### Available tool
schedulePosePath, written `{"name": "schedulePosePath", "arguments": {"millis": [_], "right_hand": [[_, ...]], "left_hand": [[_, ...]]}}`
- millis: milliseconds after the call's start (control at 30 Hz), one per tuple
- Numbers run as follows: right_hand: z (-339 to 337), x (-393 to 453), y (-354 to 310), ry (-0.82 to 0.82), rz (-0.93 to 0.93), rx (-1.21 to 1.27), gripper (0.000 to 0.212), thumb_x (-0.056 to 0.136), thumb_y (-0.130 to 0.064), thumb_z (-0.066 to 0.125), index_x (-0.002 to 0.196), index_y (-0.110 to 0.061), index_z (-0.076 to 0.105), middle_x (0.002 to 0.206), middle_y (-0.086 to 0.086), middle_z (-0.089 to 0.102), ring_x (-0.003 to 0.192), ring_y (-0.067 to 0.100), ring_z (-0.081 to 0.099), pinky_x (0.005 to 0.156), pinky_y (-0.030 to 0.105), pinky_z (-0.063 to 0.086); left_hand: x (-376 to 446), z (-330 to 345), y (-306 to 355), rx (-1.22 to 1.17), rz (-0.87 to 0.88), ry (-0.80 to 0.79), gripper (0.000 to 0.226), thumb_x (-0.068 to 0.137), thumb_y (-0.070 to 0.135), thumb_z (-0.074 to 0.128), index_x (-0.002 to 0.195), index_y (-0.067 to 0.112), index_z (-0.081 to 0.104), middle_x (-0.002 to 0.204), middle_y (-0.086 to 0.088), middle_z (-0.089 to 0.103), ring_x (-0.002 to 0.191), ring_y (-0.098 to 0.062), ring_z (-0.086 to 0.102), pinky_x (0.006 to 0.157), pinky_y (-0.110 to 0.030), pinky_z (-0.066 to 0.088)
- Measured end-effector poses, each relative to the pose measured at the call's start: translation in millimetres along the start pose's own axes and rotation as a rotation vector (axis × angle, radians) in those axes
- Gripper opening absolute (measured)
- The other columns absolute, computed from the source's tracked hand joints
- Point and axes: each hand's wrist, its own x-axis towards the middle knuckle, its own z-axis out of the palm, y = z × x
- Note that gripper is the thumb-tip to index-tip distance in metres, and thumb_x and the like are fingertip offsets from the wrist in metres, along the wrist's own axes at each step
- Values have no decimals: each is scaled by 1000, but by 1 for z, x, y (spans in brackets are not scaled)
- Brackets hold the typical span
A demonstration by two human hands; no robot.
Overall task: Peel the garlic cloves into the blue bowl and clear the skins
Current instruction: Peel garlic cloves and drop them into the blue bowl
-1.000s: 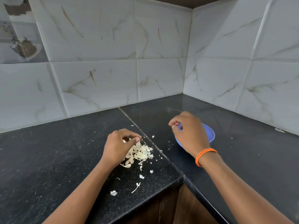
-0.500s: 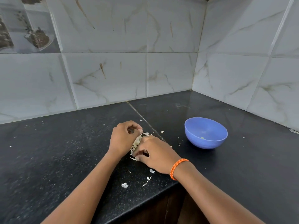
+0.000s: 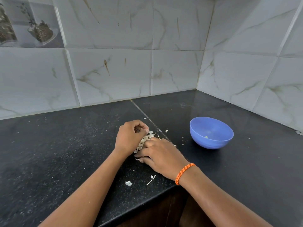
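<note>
A black speckled counter point(image 3: 57, 153) wraps an inner corner under pale marbled wall tiles point(image 3: 114, 71), with a seam running diagonally from the back wall toward the front edge. The right forearm comes in from the lower right and carries an orange braided wristband point(image 3: 184, 173); the left forearm comes in from the bottom edge.

The blue bowl point(image 3: 211, 140) stands upright on the right-hand slab, between the seam and the side wall, well apart from both hands. One small pale piece lies at its bottom, probably a peeled clove, though it is too small to be sure.

The left hand point(image 3: 130, 139) sits just left of the seam, fingers curled in with the thumb pressed to the forefinger; whether they pinch anything is hidden. The right hand point(image 3: 161, 157) lies palm down beside it, fingers together and bent over the garlic skins point(image 3: 145, 140), which are heaped between the two hands and touch both.

Near the counter's front corner lie a loose skin flake point(image 3: 128, 183) and a thin curled strip point(image 3: 151, 179), apart from the heap. Tiny white crumbs point(image 3: 166, 131) dot the surface around the seam and toward the bowl.
</note>
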Motion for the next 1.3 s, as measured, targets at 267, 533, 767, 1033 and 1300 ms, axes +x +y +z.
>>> {"name": "schedulePosePath", "arguments": {"millis": [267,533,767,1033,1300], "right_hand": [[-1,-7,15,312,152,324,22,99,-20,62,112,-27,79,90,-15,62,88,5,51,75,25,41],[-5,-27,50,374,417,725,23,100,-11,66,103,-26,82,98,-11,78,87,13,72,76,27,58],[-8,-31,53,558,446,930,10,95,-9,79,98,-16,84,94,-1,81,78,15,74,66,28,59],[-7,-28,53,549,438,963,9,91,-3,81,95,-11,78,90,4,79,84,22,78,79,36,66],[-3,-28,52,524,436,882,12,94,-7,79,97,-18,77,94,-1,78,91,21,76,79,39,66]], "left_hand": [[-2,-2,4,-95,-7,-3,13,93,16,79,84,26,80,81,6,77,81,-19,73,79,-38,60],[-8,6,8,-171,71,-71,12,95,19,80,88,28,79,82,5,76,82,-18,71,79,-39,58],[-16,13,15,-26,178,-183,10,97,27,78,93,36,81,86,17,76,85,-12,65,86,-37,55],[-19,12,22,-76,175,-189,7,91,36,86,94,30,86,89,20,80,82,-7,71,83,-31,58],[-21,15,24,-92,150,-127,4,89,27,89,92,27,87,85,18,81,84,-3,76,84,-29,61]]}}
